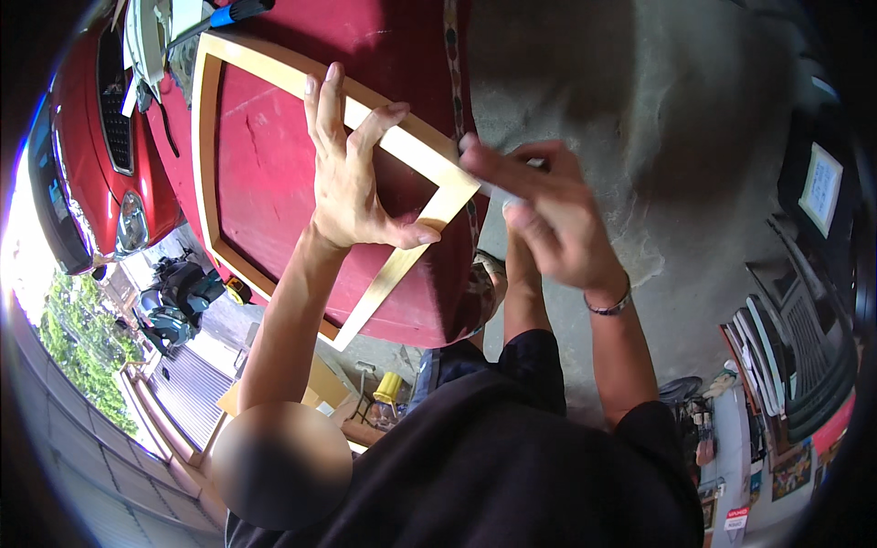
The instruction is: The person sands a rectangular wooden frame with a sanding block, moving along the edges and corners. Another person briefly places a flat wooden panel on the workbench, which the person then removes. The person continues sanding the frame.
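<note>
A pale wooden frame (208, 137) lies on a table covered with red cloth (274, 164). My left hand (352, 183) spreads across its right corner, with the fingers on the upper rail and the thumb resting on the right-hand rail. Just beyond that corner, my right hand (557, 215) is blurred by motion, with its fingers bent. Between its fingers and thumb, close to the tip of the frame, shows a small greyish-white thing (498, 194) too smeared to name. A bracelet (610, 303) circles my right wrist.
A brush with a blue band (222, 16) lies at the table's far left. Past the left edge stand a red car (151, 196) and a dark motorcycle (178, 292). Concrete floor (630, 119) stretches to the right, with stacked panels (776, 356) by the wall.
</note>
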A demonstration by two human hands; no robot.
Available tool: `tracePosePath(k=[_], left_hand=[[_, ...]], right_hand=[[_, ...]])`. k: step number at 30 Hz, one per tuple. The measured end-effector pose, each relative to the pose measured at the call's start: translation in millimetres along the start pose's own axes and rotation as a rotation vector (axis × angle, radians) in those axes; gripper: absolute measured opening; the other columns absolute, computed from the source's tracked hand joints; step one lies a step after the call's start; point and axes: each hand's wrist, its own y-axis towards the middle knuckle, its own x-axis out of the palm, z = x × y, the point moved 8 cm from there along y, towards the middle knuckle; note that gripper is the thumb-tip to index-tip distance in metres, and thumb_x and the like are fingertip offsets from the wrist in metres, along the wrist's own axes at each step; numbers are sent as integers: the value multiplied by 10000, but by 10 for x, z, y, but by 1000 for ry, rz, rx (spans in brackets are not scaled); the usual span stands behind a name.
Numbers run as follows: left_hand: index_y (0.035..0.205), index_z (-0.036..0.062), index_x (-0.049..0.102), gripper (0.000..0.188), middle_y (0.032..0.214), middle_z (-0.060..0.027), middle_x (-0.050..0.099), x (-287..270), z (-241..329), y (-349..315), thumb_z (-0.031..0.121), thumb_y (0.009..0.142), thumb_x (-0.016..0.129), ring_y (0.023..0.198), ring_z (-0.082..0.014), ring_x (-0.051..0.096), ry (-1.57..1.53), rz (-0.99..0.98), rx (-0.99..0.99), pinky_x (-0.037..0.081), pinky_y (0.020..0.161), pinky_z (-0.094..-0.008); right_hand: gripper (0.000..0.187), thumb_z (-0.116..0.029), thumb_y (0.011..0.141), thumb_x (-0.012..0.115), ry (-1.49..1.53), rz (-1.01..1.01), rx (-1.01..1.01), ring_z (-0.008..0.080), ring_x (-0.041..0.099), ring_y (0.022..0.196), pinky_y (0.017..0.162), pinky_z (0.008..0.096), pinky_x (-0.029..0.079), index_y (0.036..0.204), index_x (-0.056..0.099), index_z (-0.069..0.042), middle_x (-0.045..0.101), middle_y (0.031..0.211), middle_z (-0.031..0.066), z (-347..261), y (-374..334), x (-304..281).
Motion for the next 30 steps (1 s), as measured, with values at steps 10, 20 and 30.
tracePosePath(k=[10, 20, 30], left_hand=[[1386, 56, 501, 1214, 1503, -337, 341, 50, -58, -2, 958, 588, 646, 1513, -514, 170, 21, -28, -4, 59, 1190, -728], [1396, 61, 497, 1231, 1531, -362, 296, 40, -67, -3, 973, 579, 629, 1518, -521, 151, 30, -23, -4, 41, 1202, -710], [1387, 68, 511, 1229, 1546, -375, 260, 34, -103, -7, 965, 558, 655, 1518, -512, 158, 11, -4, -4, 48, 1205, -701]], right_hand=[[388, -224, 1058, 497, -75, -88, 33, 262, 568, 1064, 1006, 393, 445, 1389, 653, -94, 650, 1422, 38, 205, -6, 81], [379, -308, 1044, 555, 7, -101, 47, 254, 569, 1005, 1010, 380, 427, 1371, 677, -162, 650, 1420, -15, 237, 35, 78], [384, -233, 1013, 604, 107, -92, 45, 244, 572, 961, 980, 386, 469, 1377, 669, -129, 692, 1359, 12, 279, 209, 159]])
